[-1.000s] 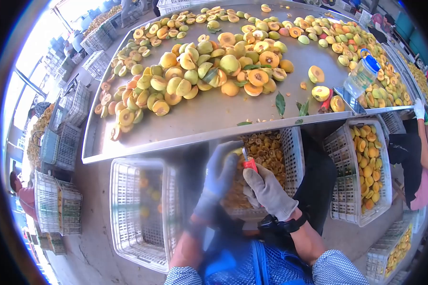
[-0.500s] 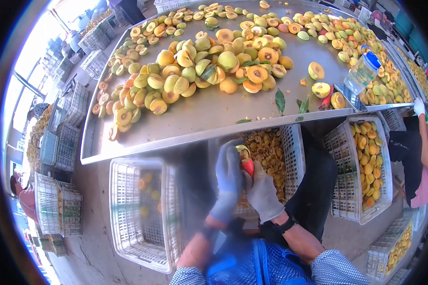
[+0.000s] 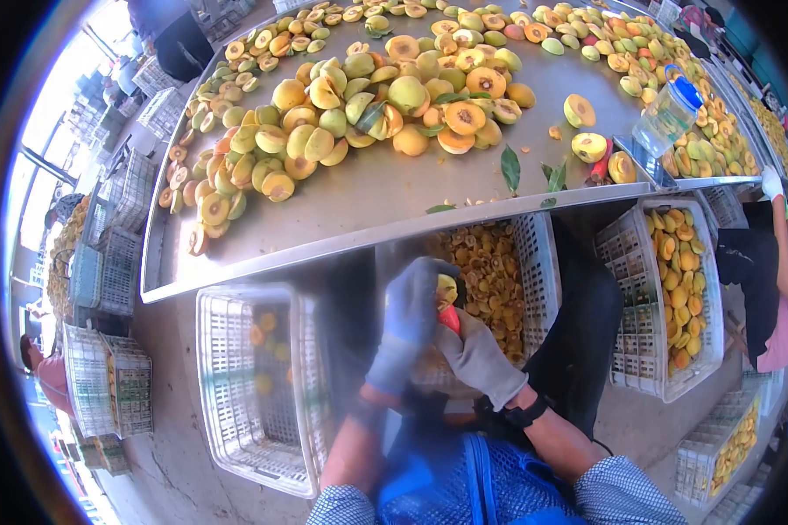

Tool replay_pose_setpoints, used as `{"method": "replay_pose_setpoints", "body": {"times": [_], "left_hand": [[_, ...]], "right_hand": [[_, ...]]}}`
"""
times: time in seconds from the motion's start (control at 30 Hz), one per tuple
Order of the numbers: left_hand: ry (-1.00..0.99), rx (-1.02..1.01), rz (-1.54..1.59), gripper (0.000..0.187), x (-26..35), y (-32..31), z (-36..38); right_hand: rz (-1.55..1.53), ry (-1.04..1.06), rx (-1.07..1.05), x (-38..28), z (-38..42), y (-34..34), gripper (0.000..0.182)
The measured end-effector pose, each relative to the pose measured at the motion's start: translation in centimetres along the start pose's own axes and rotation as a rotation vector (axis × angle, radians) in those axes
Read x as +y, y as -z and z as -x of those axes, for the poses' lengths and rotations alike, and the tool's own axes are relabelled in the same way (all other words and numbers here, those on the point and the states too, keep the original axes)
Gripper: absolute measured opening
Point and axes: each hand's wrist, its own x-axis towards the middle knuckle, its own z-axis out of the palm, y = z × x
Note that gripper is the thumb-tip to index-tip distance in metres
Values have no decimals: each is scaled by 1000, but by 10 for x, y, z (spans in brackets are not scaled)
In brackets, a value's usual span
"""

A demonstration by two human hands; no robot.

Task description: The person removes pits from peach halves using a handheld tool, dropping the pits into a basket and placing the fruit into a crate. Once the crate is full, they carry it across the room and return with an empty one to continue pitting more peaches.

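My left hand (image 3: 404,317), in a grey-white glove, is closed around a yellow-green peach piece (image 3: 447,287). Pressed close to it, my gloved right hand (image 3: 481,357) grips a tool with a red handle (image 3: 449,319); the tool's working end is hidden at the fruit. Below both hands stands a crate (image 3: 541,271) with many brown-orange fruit scraps (image 3: 486,262) inside. In front, the metal table (image 3: 359,206) carries a large heap of halved peaches (image 3: 324,122).
A white crate (image 3: 206,376) with a few fruits is on my left; another crate (image 3: 622,324) on my right holds yellow halves. A blue-lidded jar (image 3: 667,118), leaves (image 3: 510,168) and a second red handle (image 3: 601,164) lie at the table's right. A co-worker's gloved hand (image 3: 771,182) is far right.
My hands have moved slightly left and down, still together at the peach piece. The view has shifted a little, so the table heap appears further left.
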Motion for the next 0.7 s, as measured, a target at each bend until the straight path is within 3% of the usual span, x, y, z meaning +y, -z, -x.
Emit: {"method": "replay_pose_setpoints", "body": {"times": [0.1, 0.17, 0.23, 0.33, 0.37, 0.43, 0.53, 0.63, 0.7], "left_hand": [[78, -109, -75, 39, 4, 4, -4], [124, -208, 47, 40, 7, 10, -2], [107, -213, 99, 41, 9, 10, -1], [58, -198, 211, 42, 5, 11, 2], [15, -111, 163, 40, -1, 5, 3], [-23, -24, 117, 39, -9, -4, 4], [-151, 110, -1, 44, -5, -10, 6], [6, -1, 89, 42, -6, 2, 3], [50, -217, -35, 32, -3, 10, -4]], "right_hand": [[-121, -41, -45, -1, 3, 1, 30], [-190, -101, -68, -9, 6, 6, 31], [-483, -316, -209, -23, 6, 15, 31], [-573, -387, -257, -24, 6, 14, 32], [-571, -388, -262, -19, 5, 10, 32], [-362, -157, -196, -4, 6, 3, 33], [-259, -100, -194, -8, 7, 6, 32], [-434, -258, -252, -11, 10, 5, 32], [-492, -266, -275, 2, 14, -1, 33]]}}
